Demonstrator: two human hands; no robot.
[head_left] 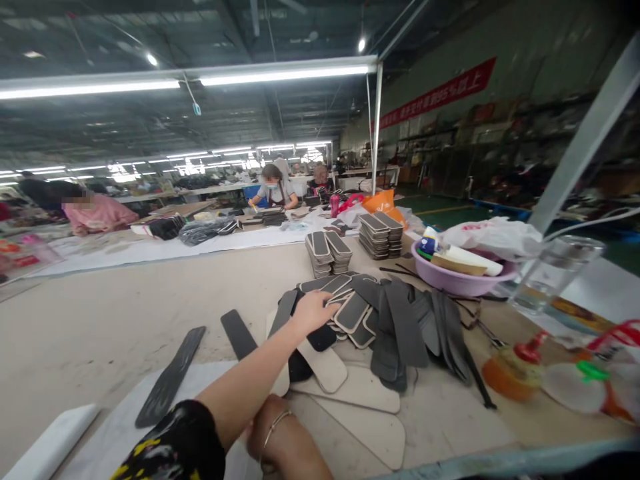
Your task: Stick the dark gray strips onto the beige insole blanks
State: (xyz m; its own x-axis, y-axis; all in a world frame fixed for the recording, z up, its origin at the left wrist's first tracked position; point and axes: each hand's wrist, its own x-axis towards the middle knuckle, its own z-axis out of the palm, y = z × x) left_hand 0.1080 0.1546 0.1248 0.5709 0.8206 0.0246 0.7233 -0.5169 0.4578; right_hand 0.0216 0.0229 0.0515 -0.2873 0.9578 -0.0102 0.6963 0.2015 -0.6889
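Note:
My left hand (314,311) reaches forward onto a loose pile of black padded pieces with pale edges (353,312). Its fingers are stretched out and lie on the pile's left side, with nothing clearly held in them. Flat dark grey strips (405,327) fan out to the right of the pile. Beige board pieces (345,390) lie under and in front of it. My right wrist (277,433), with a thin bracelet, rests low on the table beneath my left forearm; its fingers are hidden. Two long black strips (170,383) (239,333) lie to the left.
Neat stacks of black pieces (327,253) (381,235) stand behind the pile. To the right are a pink basin (457,280) of oddments, a clear glass (550,273) and glue bottles (515,373). Other people work at far tables (275,187).

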